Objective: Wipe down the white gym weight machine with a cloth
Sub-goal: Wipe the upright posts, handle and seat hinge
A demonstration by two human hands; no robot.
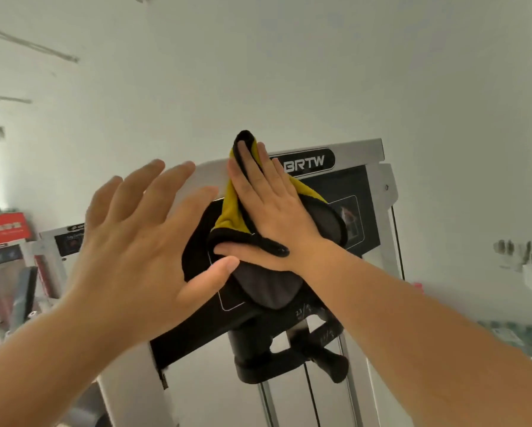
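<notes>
The white gym weight machine (360, 149) stands in front of me, its top bar bearing a black "BRTW" badge above a black panel. A yellow, grey and black cloth (233, 208) lies flat against the top of the machine. My right hand (270, 208) presses it there with straight fingers, one fold of the cloth running between two fingers. My left hand (141, 241) is raised beside it, fingers spread and straight, holding nothing; whether it touches the machine I cannot tell.
A black weight selector and knob (292, 355) hang below the panel with cables and guide rods. A second white machine (61, 238) and a red sign (5, 228) stand at the left. A white wall fills the background.
</notes>
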